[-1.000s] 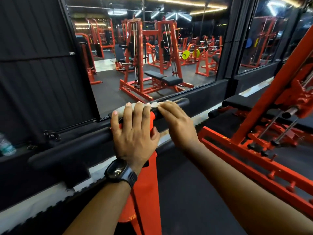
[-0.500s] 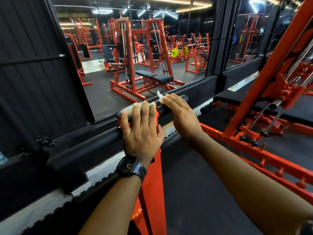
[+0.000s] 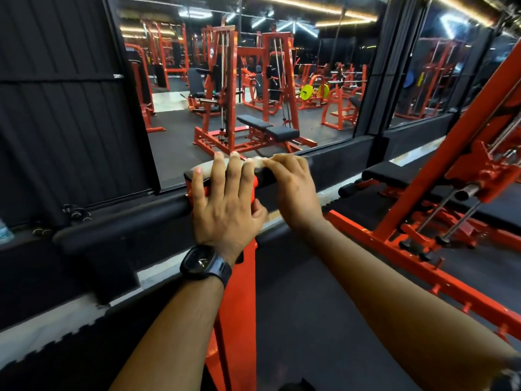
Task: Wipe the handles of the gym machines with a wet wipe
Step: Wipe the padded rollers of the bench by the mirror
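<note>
Head view: my left hand (image 3: 225, 204), wearing a black watch (image 3: 204, 262), lies with straight fingers on the black handle (image 3: 263, 179), holding nothing. Beside it, my right hand (image 3: 293, 190) curls its fingers over the white wet wipe (image 3: 257, 161), pressing it on the handle.

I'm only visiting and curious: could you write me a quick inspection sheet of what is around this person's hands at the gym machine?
Surface: black rubber floor, with a pale strip along the wall.
Job's things: wet wipe on the black handle atop an orange post.
Clutter: water bottle at the left edge.
Hands: left hand rests flat on the handle, fingers straight, watch on its wrist; right hand curves over the handle and presses the wet wipe.
Cables: thin steel lines on the orange machine to the right.
Surroundings: mirror reflecting more orange machines; padded bench.
</note>
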Demonstrator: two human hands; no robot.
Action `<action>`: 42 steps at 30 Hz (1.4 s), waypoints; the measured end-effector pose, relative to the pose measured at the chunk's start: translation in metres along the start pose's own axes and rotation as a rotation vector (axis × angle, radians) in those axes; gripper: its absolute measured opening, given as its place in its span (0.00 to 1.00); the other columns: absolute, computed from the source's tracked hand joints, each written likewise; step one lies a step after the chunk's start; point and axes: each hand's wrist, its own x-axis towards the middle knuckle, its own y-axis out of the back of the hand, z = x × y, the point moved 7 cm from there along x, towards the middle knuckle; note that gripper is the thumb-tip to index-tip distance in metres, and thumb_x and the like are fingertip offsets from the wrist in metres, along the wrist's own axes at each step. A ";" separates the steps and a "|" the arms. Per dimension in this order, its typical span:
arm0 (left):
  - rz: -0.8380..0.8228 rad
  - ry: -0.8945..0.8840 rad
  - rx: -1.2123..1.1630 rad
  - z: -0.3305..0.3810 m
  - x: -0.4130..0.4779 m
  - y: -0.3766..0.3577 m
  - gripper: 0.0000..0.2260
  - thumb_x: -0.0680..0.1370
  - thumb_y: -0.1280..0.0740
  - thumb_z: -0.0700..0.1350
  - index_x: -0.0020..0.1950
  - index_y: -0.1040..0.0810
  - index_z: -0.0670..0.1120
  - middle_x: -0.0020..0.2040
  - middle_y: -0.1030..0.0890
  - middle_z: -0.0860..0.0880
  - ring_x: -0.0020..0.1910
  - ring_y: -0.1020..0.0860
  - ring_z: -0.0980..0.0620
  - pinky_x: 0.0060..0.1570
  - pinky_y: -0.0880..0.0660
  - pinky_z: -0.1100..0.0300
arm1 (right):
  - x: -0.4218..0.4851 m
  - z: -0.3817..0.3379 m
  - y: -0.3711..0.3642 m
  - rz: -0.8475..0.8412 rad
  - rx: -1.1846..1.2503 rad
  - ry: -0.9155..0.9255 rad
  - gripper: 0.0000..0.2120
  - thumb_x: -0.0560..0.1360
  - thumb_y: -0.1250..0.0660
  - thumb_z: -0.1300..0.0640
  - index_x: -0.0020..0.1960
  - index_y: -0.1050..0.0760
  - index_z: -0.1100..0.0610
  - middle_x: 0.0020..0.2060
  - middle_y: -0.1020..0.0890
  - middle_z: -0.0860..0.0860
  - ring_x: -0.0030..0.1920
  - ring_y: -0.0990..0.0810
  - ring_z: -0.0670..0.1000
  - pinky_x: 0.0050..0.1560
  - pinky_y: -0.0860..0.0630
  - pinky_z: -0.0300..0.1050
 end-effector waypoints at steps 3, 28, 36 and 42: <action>-0.017 0.020 0.035 0.000 0.002 0.002 0.30 0.72 0.37 0.55 0.73 0.32 0.47 0.72 0.29 0.46 0.74 0.35 0.42 0.74 0.50 0.40 | -0.001 0.002 0.003 -0.021 -0.039 0.149 0.25 0.73 0.30 0.64 0.70 0.27 0.58 0.62 0.25 0.57 0.63 0.28 0.59 0.57 0.24 0.50; -0.020 0.086 0.149 0.002 0.004 0.006 0.30 0.70 0.35 0.58 0.70 0.27 0.49 0.69 0.26 0.48 0.72 0.33 0.43 0.72 0.43 0.42 | 0.000 0.013 0.013 0.018 0.104 0.098 0.16 0.72 0.28 0.66 0.59 0.23 0.62 0.62 0.26 0.57 0.56 0.23 0.55 0.47 0.19 0.47; -0.026 0.091 0.154 0.002 0.003 0.006 0.30 0.69 0.35 0.58 0.70 0.27 0.48 0.69 0.26 0.47 0.71 0.32 0.43 0.71 0.43 0.42 | 0.042 0.021 0.010 -0.208 0.018 0.207 0.26 0.73 0.29 0.67 0.69 0.26 0.54 0.63 0.21 0.53 0.61 0.21 0.57 0.56 0.21 0.53; -0.027 0.085 0.159 0.003 0.003 0.007 0.30 0.70 0.35 0.58 0.70 0.28 0.48 0.69 0.27 0.47 0.71 0.32 0.43 0.71 0.42 0.41 | 0.034 -0.015 0.009 -0.245 -0.037 0.437 0.14 0.76 0.31 0.64 0.60 0.21 0.57 0.58 0.20 0.54 0.59 0.21 0.56 0.56 0.22 0.50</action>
